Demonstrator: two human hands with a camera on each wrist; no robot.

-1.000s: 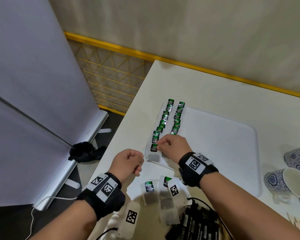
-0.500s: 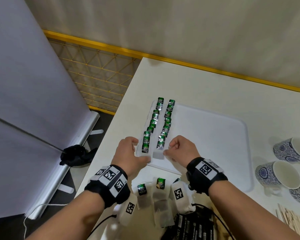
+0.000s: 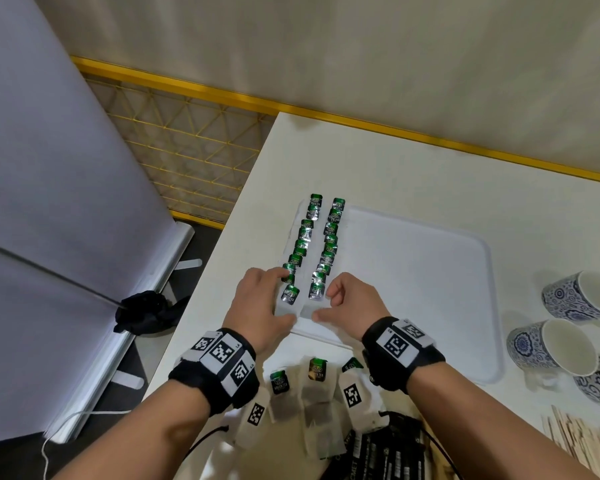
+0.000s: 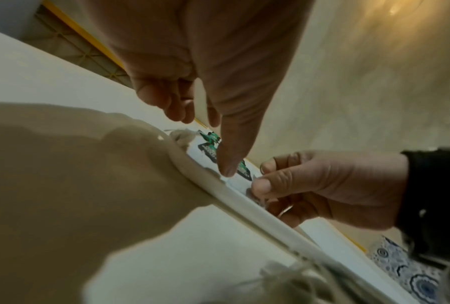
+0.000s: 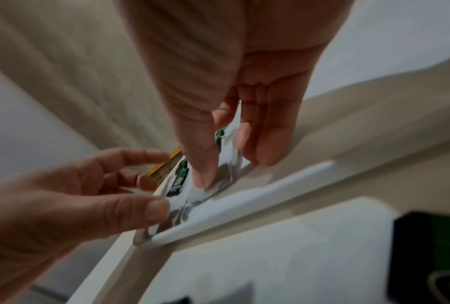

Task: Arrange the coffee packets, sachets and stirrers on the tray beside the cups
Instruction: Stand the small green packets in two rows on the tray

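A white tray (image 3: 430,271) holds two rows of green-tagged sachets, a left row (image 3: 300,252) and a right row (image 3: 329,244), along its left side. My left hand (image 3: 284,299) pinches the nearest sachet of the left row between thumb and fingers. My right hand (image 3: 324,304) pinches the nearest sachet of the right row at the tray's near rim. In the left wrist view my left hand (image 4: 203,144) has its thumb down on a sachet by the rim (image 4: 244,205). In the right wrist view my right hand (image 5: 232,172) brackets a sachet, thumb on the bag.
Several loose sachets (image 3: 314,375) and black packets (image 3: 388,455) lie at the table's near edge below my wrists. Blue patterned cups (image 3: 575,296) stand right of the tray, with wooden stirrers (image 3: 582,441) in front of them. The table's left edge drops to the floor.
My left hand came up from the table's edge onto the left row's nearest sachet. My right hand shifted from the left row to the right row's nearest sachet.
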